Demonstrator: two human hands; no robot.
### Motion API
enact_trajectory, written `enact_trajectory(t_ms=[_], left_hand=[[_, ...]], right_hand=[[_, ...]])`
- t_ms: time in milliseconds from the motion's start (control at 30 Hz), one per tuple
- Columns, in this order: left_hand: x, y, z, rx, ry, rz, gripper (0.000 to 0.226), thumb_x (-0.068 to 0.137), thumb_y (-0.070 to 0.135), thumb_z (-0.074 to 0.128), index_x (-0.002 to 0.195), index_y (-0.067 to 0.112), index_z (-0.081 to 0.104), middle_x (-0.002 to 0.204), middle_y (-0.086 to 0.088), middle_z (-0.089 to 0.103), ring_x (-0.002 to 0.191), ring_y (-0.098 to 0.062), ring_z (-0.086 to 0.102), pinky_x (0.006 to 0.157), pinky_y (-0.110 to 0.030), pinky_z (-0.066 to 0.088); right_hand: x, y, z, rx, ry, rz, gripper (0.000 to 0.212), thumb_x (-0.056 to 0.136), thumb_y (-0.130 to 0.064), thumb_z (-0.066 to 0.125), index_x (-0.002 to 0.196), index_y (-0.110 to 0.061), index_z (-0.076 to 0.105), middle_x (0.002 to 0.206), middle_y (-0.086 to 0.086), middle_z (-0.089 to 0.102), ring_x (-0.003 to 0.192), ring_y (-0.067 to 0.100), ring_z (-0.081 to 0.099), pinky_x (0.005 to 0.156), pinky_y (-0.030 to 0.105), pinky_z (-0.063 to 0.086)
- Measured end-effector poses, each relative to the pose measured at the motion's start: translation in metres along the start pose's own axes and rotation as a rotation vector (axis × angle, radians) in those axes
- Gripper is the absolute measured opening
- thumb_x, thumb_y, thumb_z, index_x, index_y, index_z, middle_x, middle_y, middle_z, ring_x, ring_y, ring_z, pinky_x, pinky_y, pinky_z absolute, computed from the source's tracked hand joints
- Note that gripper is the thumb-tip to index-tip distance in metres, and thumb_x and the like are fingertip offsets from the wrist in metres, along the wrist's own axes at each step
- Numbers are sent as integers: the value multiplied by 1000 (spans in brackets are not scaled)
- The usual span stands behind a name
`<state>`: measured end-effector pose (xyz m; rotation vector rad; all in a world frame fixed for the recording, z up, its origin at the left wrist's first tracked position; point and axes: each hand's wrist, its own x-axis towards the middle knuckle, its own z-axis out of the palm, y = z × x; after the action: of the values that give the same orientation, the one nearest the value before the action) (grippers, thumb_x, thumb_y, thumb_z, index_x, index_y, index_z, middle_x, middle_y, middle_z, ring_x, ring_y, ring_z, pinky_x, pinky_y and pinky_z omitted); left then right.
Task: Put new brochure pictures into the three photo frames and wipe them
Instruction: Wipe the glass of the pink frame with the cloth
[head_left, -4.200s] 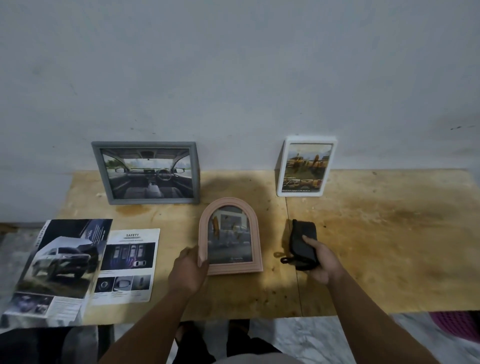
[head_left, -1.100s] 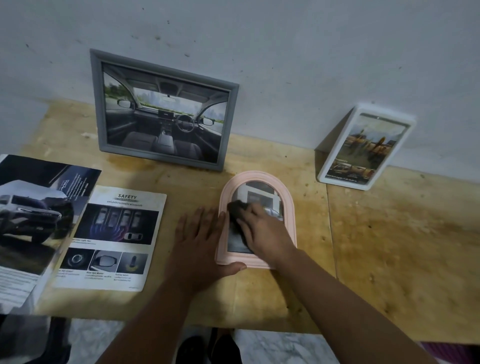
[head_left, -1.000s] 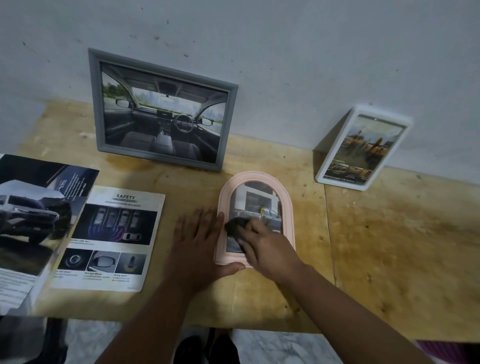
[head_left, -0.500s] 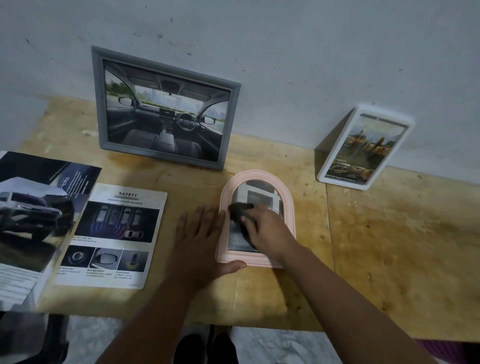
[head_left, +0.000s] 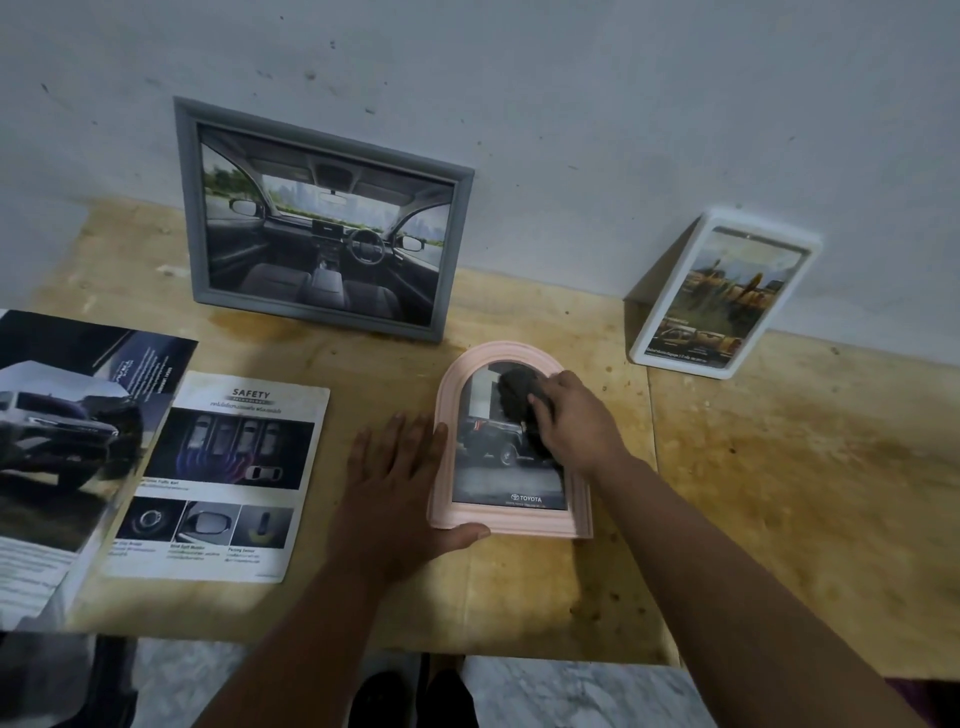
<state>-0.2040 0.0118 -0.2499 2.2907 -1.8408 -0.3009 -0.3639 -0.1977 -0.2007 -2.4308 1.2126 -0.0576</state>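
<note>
A pink arched frame (head_left: 447, 452) with a car picture lies flat on the wooden table (head_left: 779, 467). My right hand (head_left: 576, 421) presses a dark cloth (head_left: 517, 397) onto the upper part of its glass. My left hand (head_left: 400, 483) lies flat, fingers spread, against the frame's left edge, thumb at its bottom corner. A grey frame (head_left: 322, 218) with a car-interior picture and a white frame (head_left: 724, 293) with a brownish picture lean against the wall.
A safety brochure page (head_left: 223, 478) lies left of my left hand. A larger open brochure (head_left: 67, 447) with a car photo overhangs the table's left end. The table's front edge runs just below my forearms, marble floor beneath.
The cloth in my right hand has slid from the left middle of the glass up to the arch. My left hand stays braced on the frame's edge.
</note>
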Motion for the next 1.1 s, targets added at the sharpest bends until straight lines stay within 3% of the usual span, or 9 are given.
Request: enact_trajectory(t_ms=[100, 233, 400, 500, 600, 733, 867, 1000, 1100], left_hand=[[1, 0, 1, 2, -5, -4, 123, 72, 99, 38, 161, 15, 31, 167, -15, 29, 156, -36, 20, 122, -64, 16], [0, 0, 3, 13, -12, -5, 122, 73, 99, 35, 161, 15, 28, 167, -16, 25, 156, -37, 20, 123, -63, 15], [0, 0, 3, 6, -18, -7, 122, 74, 99, 33, 162, 16, 26, 169, -15, 22, 157, -37, 16, 124, -63, 13], [1, 1, 2, 6, -29, -13, 122, 73, 100, 33, 163, 17, 24, 170, -13, 18, 158, -35, 13, 125, -61, 10], [2, 0, 2, 17, -37, -21, 122, 73, 100, 32, 163, 19, 23, 170, -11, 19, 158, -32, 11, 125, -60, 7], [1, -1, 2, 16, -36, -18, 121, 73, 99, 34, 163, 18, 23, 170, -11, 20, 158, -33, 13, 124, -61, 10], [0, 0, 2, 21, -33, -13, 122, 73, 100, 33, 163, 17, 24, 169, -13, 21, 158, -34, 14, 124, -62, 12], [-1, 0, 2, 19, -34, -13, 122, 74, 99, 30, 163, 17, 22, 170, -13, 19, 158, -34, 13, 125, -61, 11], [0, 0, 1, 12, -40, -15, 121, 74, 99, 30, 163, 18, 22, 170, -12, 18, 158, -33, 12, 125, -61, 10]], right_hand=[[-11, 0, 5, 23, -17, -32, 27, 104, -24, 49, 114, -10, 70, 104, 11, 60, 88, 31, 60, 75, 41, 51], [-50, -7, 1, 11, -137, -129, 23, 103, -25, 51, 110, -14, 70, 106, 4, 60, 83, 24, 62, 71, 36, 51], [-82, -16, -5, 122, -393, -222, 23, 103, -28, 50, 104, -18, 70, 103, 0, 62, 86, 16, 59, 77, 37, 52], [-51, -10, -23, 243, -227, -84, 22, 105, -24, 51, 114, -17, 70, 106, 2, 61, 96, 16, 58, 87, 36, 51], [-26, 1, -22, 38, -4, 45, 27, 105, -28, 49, 120, -15, 68, 110, 5, 56, 90, 24, 60, 81, 43, 54], [-50, 5, -2, -72, -84, 21, 28, 105, -26, 48, 119, -14, 69, 108, 6, 55, 82, 27, 61, 73, 43, 54], [-85, -1, 8, 45, -126, -22, 23, 101, -23, 53, 113, -15, 72, 108, 2, 57, 81, 21, 61, 71, 39, 53], [-90, -8, -3, 383, -351, 28, 23, 103, -21, 55, 87, -23, 70, 92, -1, 61, 81, 11, 59, 73, 31, 46], [-65, 2, -18, 479, -113, 155, 17, 104, -23, 54, 101, -25, 71, 101, 2, 61, 89, 14, 60, 79, 32, 48]])
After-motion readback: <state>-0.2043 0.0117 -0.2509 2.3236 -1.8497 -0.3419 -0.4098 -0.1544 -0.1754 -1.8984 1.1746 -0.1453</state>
